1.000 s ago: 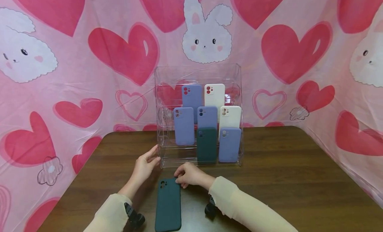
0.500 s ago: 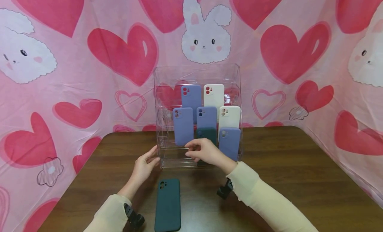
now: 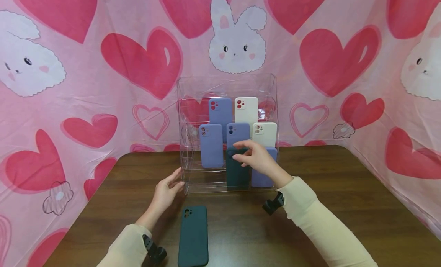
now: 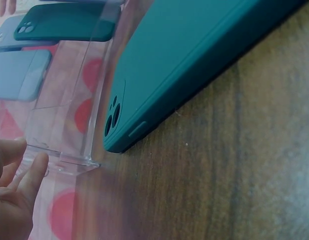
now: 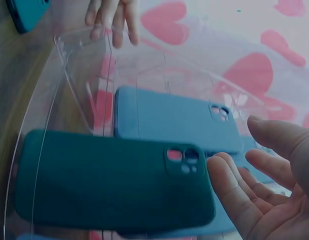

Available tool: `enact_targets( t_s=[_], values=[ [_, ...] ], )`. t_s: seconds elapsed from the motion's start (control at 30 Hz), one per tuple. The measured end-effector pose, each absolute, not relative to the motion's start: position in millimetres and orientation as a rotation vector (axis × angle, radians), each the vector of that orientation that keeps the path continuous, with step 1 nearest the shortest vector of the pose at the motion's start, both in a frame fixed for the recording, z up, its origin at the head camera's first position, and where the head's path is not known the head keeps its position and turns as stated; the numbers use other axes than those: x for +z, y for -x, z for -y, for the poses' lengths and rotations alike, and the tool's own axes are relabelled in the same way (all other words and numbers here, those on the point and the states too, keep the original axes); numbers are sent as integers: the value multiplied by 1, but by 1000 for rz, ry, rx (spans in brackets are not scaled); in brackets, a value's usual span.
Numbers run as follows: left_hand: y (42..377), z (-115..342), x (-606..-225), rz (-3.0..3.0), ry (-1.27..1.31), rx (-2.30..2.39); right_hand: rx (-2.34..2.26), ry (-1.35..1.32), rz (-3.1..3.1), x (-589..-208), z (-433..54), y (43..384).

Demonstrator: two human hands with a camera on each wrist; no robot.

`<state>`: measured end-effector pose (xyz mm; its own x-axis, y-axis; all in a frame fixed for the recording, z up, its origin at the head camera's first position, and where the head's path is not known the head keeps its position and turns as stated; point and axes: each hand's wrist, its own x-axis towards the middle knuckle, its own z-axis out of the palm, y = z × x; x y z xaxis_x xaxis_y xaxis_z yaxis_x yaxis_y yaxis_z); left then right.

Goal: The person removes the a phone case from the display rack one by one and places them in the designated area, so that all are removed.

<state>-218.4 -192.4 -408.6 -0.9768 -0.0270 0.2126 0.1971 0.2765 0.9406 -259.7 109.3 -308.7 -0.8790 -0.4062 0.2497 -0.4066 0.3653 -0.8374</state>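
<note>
Some fingers higher, by green case

Just beside your right hand, a dark green phone case is standing in the clear rack your left hand is touching.

Read the dial from the clear rack's centre, in the head view. You have room for a hand in its lowest row at 7 o'clock, between the side wall and the standing green case; a transparent front lip crosses that approach. Your left hand obstructs the outside at 8. At 5, the blue case and your right hand block entry. Along the counter, you can pass at 6, between the loose green case and your right sleeve.
</note>
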Motion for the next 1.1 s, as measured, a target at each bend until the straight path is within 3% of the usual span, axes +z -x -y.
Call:
enact_targets(
  t_s=[1.1],
  values=[
    [221,194,-411,2325,160,-1813,1267,-596,2640,-321,-123,268]
  ],
)
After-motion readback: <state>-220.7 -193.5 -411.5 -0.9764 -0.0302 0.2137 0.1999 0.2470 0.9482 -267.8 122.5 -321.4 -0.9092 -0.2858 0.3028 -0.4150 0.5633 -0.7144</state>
